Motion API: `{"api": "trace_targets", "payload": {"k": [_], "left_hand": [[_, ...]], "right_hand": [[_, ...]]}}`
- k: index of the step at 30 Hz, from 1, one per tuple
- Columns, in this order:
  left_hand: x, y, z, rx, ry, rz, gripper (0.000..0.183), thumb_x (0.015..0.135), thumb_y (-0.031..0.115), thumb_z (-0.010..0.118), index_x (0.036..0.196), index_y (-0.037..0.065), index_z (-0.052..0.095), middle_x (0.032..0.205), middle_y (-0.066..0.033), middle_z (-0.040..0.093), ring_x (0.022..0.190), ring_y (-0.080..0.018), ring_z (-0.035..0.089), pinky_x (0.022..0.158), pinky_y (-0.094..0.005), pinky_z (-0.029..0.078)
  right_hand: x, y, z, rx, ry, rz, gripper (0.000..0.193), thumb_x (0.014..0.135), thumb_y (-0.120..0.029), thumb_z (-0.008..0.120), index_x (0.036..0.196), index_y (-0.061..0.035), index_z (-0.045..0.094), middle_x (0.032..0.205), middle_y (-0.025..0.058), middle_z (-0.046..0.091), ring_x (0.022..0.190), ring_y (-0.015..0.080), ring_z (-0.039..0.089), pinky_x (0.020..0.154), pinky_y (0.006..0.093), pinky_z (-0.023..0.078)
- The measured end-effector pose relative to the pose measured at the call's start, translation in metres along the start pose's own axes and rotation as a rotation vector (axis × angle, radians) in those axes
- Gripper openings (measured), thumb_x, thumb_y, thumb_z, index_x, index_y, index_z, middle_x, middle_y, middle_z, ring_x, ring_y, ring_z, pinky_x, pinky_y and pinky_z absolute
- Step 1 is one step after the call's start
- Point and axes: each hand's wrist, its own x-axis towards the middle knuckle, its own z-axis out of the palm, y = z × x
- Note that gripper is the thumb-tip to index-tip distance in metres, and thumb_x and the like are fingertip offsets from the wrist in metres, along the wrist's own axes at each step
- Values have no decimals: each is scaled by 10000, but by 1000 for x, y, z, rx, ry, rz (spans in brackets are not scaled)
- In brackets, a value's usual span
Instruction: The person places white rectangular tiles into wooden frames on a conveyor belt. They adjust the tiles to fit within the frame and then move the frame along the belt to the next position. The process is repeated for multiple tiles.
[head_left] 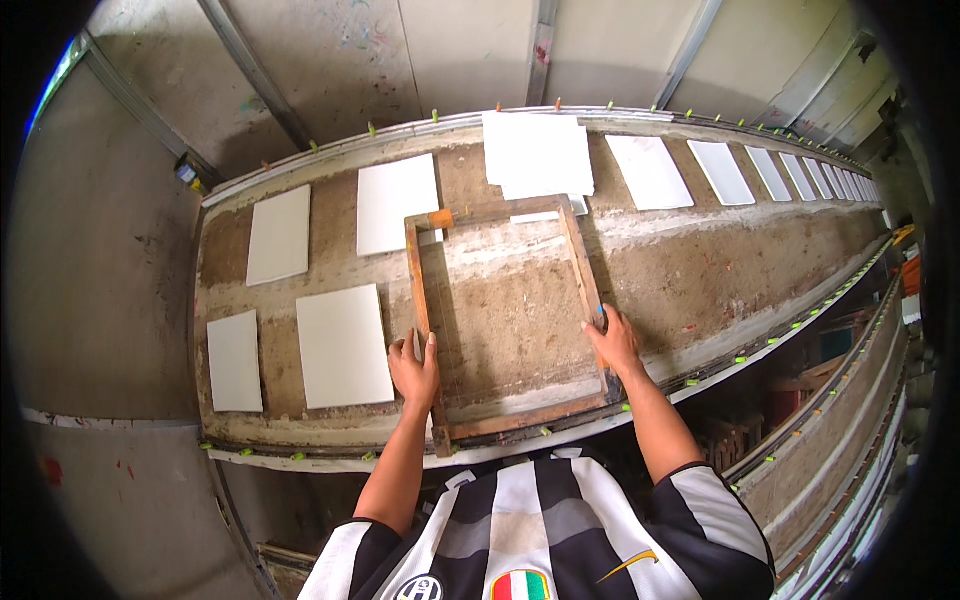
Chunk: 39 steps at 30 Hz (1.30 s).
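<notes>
A rectangular wooden frame (pixel 418 285), worn and stained, is held between my two hands over the near half of a long table. My left hand (pixel 415 370) grips its left rail, with the thumb pointing up along the wood. On the opposite rail, my right hand (pixel 616 345) is closed near the lower corner. The table surface shows through the frame's middle; whether fine mesh is stretched across it I cannot tell. The far rail passes over the edges of a stack of white sheets (pixel 538 155) and a single white sheet (pixel 395 205). Just left of my left hand lies another white sheet (pixel 345 345).
The long stained table (pixel 690 265) has green and orange clips along its edges. Two white sheets lie at its left end, and a row of several more recedes to the right. A second long table (pixel 830 440) stands at right; a grey wall (pixel 460 50) rises behind.
</notes>
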Motion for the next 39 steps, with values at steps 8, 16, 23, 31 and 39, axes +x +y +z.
{"api": "trace_targets", "payload": {"k": [8, 16, 23, 31, 39], "left_hand": [[73, 111, 49, -52, -26, 207, 453, 928, 425, 702, 1240, 97, 702, 1278, -186, 595, 1223, -390, 512, 1051, -490, 419], [80, 179, 113, -115, -134, 237, 457, 924, 433, 709, 1215, 80, 714, 1272, -191, 599, 1239, -379, 503, 1065, -487, 419], [70, 173, 118, -101, -112, 207, 402, 887, 394, 750, 1137, 79, 751, 1239, -168, 642, 1218, -366, 523, 1076, -476, 405], [75, 185, 113, -313, -124, 96, 438, 911, 417, 734, 1167, 61, 732, 1195, -158, 671, 1145, -333, 598, 998, -435, 470], [85, 233, 99, -1343, -321, -376, 593, 1048, 419, 577, 1447, 2, 436, 1255, -147, 618, 1124, -259, 634, 924, -386, 525]], "right_hand": [[160, -45, -2, 383, 237, 32, 651, 890, -484, 731, 1333, -35, 574, 1181, 191, 700, 1110, 368, 669, 933, 447, 530], [326, -87, 22, 938, 412, 357, 537, 883, -362, 795, 1193, 15, 568, 941, 161, 689, 633, 237, 682, 475, 364, 554], [372, -62, 23, 874, 376, 382, 460, 822, -285, 811, 1078, 61, 648, 1029, 220, 713, 874, 358, 719, 803, 459, 572], [328, -84, -35, 1680, 0, 280, 166, 857, -66, 708, 994, -35, 619, 794, 77, 637, 629, 166, 631, 546, 286, 549], [114, -95, -33, 1530, -267, 2, 386, 867, -44, 668, 1233, -49, 546, 996, 67, 641, 765, 175, 642, 653, 322, 581]]}}
